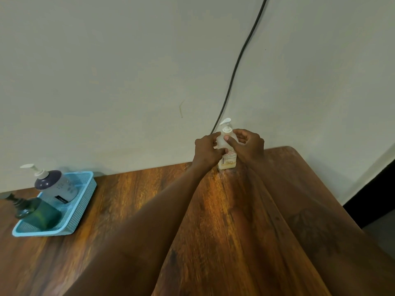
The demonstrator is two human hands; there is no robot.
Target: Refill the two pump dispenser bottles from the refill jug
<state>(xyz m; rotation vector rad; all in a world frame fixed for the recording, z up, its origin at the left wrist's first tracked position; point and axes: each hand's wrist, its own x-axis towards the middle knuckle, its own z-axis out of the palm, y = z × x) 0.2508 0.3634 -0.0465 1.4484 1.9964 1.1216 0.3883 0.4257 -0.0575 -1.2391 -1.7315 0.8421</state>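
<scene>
Between left hand (206,149) and right hand (249,146), clear pump bottle (229,161)

two bottles (51,189) in basket (85,189) left, pump bottle (227,161) on table (213,210) right

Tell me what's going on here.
A person holds a clear pump bottle upright at the far edge of the table, left hand gripping its body, right hand pinching the pump collar. The pump is still on. A purple-capped bottle and a dark green bottle sit in a blue basket on the left.
</scene>
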